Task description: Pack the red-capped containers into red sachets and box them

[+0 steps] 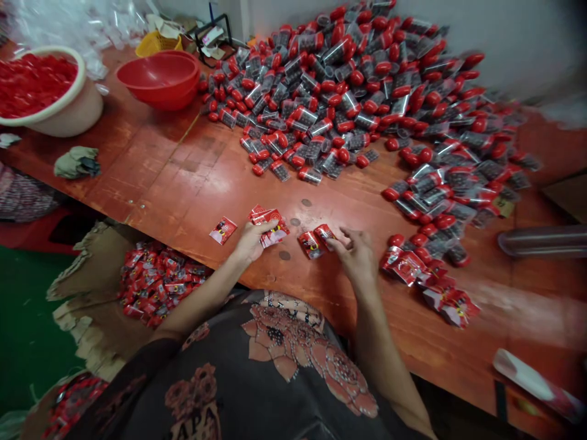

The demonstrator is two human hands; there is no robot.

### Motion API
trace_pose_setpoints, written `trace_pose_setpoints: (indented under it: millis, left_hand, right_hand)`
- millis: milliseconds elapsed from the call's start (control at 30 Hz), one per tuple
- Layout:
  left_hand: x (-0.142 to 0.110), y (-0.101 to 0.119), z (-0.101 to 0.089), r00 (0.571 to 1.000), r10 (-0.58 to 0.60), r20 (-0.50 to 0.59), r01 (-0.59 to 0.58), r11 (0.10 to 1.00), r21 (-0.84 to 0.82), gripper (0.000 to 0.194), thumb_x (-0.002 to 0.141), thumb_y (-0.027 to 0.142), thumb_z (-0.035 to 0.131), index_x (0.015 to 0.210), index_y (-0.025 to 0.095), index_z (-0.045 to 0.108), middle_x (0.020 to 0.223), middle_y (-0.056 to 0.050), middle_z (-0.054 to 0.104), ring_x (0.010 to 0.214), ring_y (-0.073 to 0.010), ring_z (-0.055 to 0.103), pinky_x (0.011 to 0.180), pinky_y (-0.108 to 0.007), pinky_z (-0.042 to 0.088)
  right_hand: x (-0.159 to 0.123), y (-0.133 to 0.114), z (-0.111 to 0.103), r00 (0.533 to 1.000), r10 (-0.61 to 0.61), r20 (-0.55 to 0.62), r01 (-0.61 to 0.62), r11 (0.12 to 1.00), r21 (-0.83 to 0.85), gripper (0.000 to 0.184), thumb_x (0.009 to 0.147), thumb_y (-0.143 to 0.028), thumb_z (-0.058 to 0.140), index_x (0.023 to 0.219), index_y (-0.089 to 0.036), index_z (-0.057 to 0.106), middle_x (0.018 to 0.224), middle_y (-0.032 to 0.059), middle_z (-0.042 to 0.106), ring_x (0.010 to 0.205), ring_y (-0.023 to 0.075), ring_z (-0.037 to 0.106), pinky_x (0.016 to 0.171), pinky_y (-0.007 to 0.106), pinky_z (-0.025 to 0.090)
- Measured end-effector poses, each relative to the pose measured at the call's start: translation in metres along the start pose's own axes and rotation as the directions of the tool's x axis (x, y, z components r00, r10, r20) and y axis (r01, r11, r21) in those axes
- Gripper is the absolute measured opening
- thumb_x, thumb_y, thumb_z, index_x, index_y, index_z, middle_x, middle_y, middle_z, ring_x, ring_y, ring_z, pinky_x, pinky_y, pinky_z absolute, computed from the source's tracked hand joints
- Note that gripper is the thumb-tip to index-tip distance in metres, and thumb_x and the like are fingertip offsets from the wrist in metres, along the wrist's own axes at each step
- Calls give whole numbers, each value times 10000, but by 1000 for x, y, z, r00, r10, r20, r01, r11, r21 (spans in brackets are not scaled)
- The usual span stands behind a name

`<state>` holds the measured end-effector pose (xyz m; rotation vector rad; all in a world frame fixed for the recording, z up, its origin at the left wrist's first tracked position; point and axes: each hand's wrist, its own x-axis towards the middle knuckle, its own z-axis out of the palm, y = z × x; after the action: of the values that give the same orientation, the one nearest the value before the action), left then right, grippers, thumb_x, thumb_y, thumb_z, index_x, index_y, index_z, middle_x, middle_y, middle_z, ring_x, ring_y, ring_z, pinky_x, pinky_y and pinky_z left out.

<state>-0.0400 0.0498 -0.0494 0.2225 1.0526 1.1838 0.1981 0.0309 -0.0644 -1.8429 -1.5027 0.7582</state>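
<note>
My left hand point(251, 242) is closed around a small stack of red printed sachets point(274, 231), thumb on top. A single red sachet point(223, 230) lies flat on the table to its left. My right hand point(358, 255) is bent, with a gap showing between thumb and index finger. Its thumb tip is at the edge of a filled red packet point(324, 236), touching or just beside it. Another red packet point(310, 244) lies against that one on the left. Further right, a loose group of red sachets point(406, 266) sits on the table.
Clear tubes with red caps point(316, 110) form a large heap at the back. Left stand red bowls point(158, 76), a white tub point(68, 116) of red pieces and a crumpled cloth point(77, 162). Below the table edge is a carton point(87, 305) with red packets point(158, 284).
</note>
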Motion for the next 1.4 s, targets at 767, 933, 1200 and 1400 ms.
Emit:
trace_pose_setpoints:
  millis: [767,933,1200,1400]
  left_hand:
    - [39,47,-10,958,72,-276,-152,948,-279,149,641,63,786,706,125,667,632,9,705,519,-97,642,574,-213,544]
    - [36,44,-10,957,58,-284,-155,930,-332,152,671,61,778,689,133,646,594,28,679,484,-79,613,530,-189,507]
    - [27,31,10,972,5,-235,-83,942,-325,184,673,117,809,677,143,627,612,36,672,510,-73,605,565,-196,498]
    - [18,25,17,988,-2,-156,-51,940,-337,133,728,108,765,690,141,642,656,16,683,564,-87,631,624,-214,523]
  right_hand:
    - [143,-91,132,908,-312,279,390,873,-293,330,828,-225,629,1131,-95,656,1101,189,618,1020,310,563,887,413,431]
    - [84,-76,99,930,-270,249,298,951,-81,300,865,-351,595,1095,-183,689,953,80,624,879,240,587,814,377,457]
    - [-15,-95,65,941,-337,23,309,888,342,256,891,-336,602,1135,-273,650,932,20,594,841,173,570,754,331,476]
    - [-13,-90,64,938,-336,-89,348,899,266,262,893,-296,610,1149,-267,658,895,16,564,820,168,566,759,343,471]
